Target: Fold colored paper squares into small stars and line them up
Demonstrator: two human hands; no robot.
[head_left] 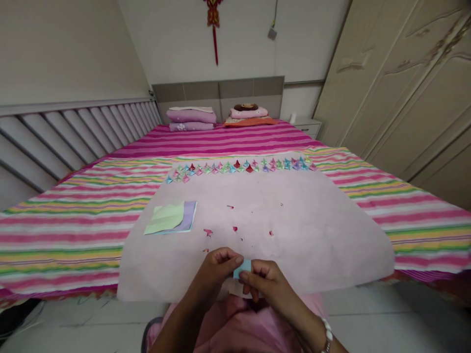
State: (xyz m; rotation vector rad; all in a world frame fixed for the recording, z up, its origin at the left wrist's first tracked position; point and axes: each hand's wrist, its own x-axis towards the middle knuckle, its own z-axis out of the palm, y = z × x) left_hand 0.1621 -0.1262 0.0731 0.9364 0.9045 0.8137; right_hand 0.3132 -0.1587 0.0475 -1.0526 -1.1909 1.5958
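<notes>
Between my two hands is a small light-blue piece of folded paper (242, 268), held over the near edge of a large pale pink sheet (301, 220). My left hand (221, 264) pinches its left side with thumb and fingers. On the other side my right hand (267, 279) grips the paper, thumb in front and fingers curled behind. To the left lies a stack of green, purple and blue paper squares (171, 218). Small red scraps (208, 232) are scattered in front of my hands.
Rows of colourful folded paper pieces (237, 166) line the far edge of the sheet. Striped bedding (415, 211) spreads to both sides. Folded quilts (191, 118) and pillows (250, 115) sit by the headboard. A white railing (84, 127) runs along the left; wardrobes (397, 83) stand right.
</notes>
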